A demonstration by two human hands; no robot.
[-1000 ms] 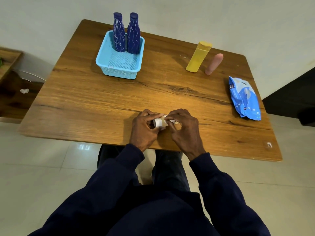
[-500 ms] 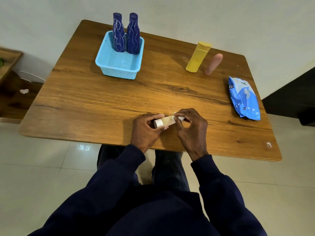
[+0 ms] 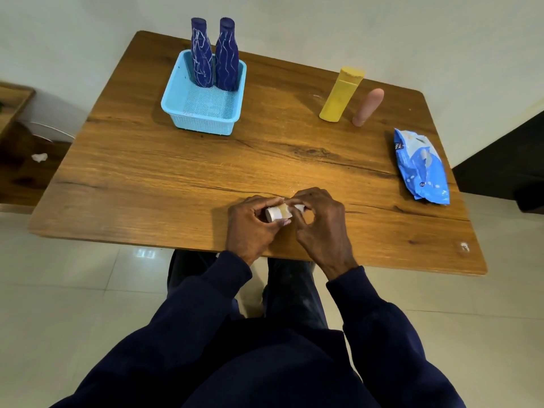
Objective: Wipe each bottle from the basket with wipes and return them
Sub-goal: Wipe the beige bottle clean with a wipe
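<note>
The left hand point(image 3: 250, 225) grips the small bottle point(image 3: 278, 212) at its white cap, by the near edge of the table point(image 3: 147, 187). The right hand point(image 3: 321, 222) has slid back over the bottle's body, pinching the wipe point(image 3: 298, 207), so this bottle's wiping is likely unfinished. The fingers hide most of the wipe. Farther off, two blue bottles point(image 3: 201, 54) stand in the basket point(image 3: 203, 125).

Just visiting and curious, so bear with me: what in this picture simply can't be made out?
Head view only:
- small bottle: the left hand and right hand cover most of it; just a white cap and tan band show.
- wipe: only a white sliver shows under the right hand's fingers.
- wipes pack: print too small to read.
- pale speck at the table's near right corner: too small to identify.
</note>
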